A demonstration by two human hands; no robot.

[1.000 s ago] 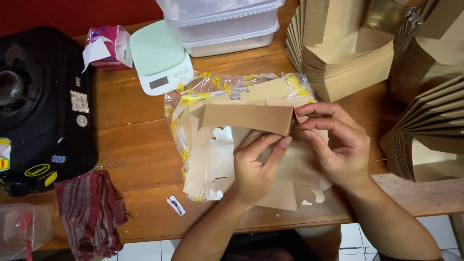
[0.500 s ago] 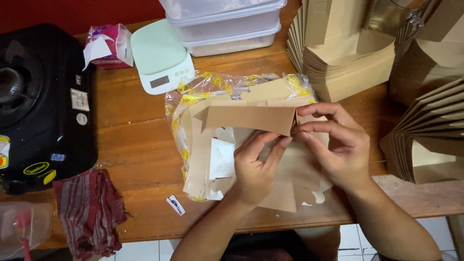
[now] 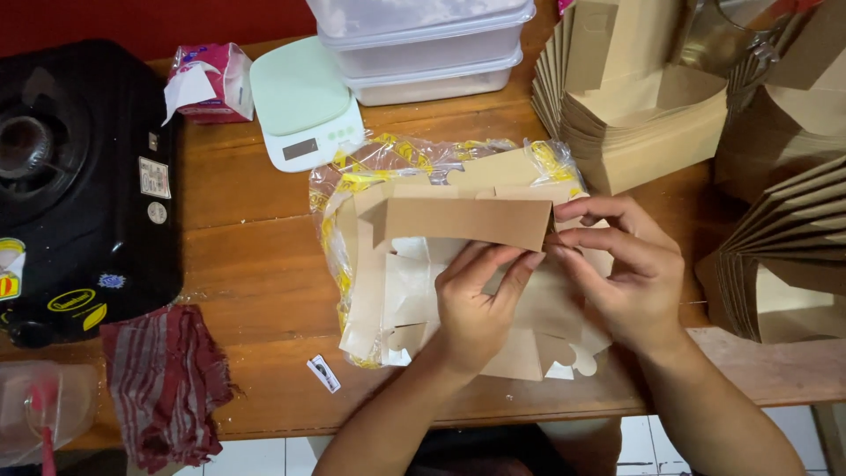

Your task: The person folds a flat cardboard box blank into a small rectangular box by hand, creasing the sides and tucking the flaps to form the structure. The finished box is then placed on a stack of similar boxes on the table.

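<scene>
Hidden or cut off: the left hand (image 3: 476, 308) covers the middle of the flat cardboard box blank (image 3: 467, 225); its lower panels lie under both wrists. The clear container (image 3: 40, 414) far left of the hands is cut by the edge; a red tool inside it is hard to make out. The clear plastic tubs (image 3: 423, 44) beyond the hands are cut off at the top.
Left hand: fingers curled narrow, tips pinching the lower edge of the blank's raised brown flap.
Right hand: the right hand (image 3: 630, 273) has fingers bent close together, gripping the flap's right end, its tips almost meeting the left hand's.
Box blank: brown outside, pale inside, die-cut with tabs and rounded notches; it lies directly under and between the hands, on top of a crinkled clear plastic bag (image 3: 397, 163) with yellow print.
Packages: stacks of folded brown cartons (image 3: 634, 115) stand beyond the right hand; a fanned stack (image 3: 784, 256) lies just to its right.
Labels: a black stove (image 3: 79, 185), well left of the hands, carries a white rectangular sticker, round ones and yellow oval ones.
Other things: a mint-green kitchen scale (image 3: 304, 106) and a pink tissue pack (image 3: 207, 79) lie beyond the left hand; a red striped cloth (image 3: 163, 379) lies left of the left forearm.
Surface: the wooden surface (image 3: 256, 264) carries all of it.
</scene>
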